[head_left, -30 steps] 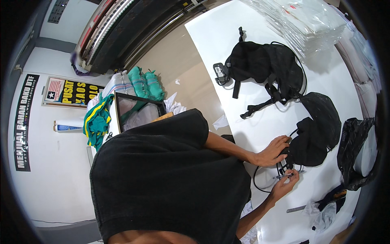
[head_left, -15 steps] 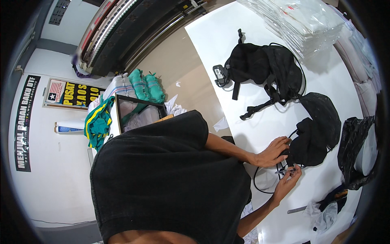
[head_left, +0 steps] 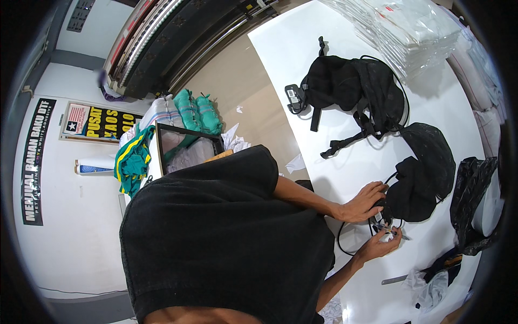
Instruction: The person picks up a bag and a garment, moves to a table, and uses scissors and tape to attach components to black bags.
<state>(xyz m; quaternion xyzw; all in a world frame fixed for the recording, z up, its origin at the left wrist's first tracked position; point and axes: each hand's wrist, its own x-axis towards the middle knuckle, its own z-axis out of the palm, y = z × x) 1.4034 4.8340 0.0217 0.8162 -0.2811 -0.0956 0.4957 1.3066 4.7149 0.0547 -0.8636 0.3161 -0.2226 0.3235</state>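
Observation:
My left hand (head_left: 362, 204) lies with fingers stretched over the near edge of a small black box with a white label (head_left: 378, 216), touching it. That box sits beside a black fabric harness with a mesh pouch (head_left: 426, 167) on the white table. Just nearer the bottom of the view, my right hand (head_left: 380, 246) is closed around a slim, shiny pen-like tool (head_left: 389, 230), its thin end pointing right. The tool's exact kind is too small to tell. A black cable (head_left: 340, 237) loops from under my left hand.
A second black harness (head_left: 356, 92), with straps and a labelled box, lies farther up the white table (head_left: 280, 48). Stacked clear plastic packets (head_left: 399, 32) stand beyond it. A black plastic bag (head_left: 475, 205), clear plastic wrap (head_left: 431, 286) and a metal ruler (head_left: 395, 279) lie toward the right.
The tool in my right hand has turned, so its thin end now points out to the right. My left hand stays nearly in place.

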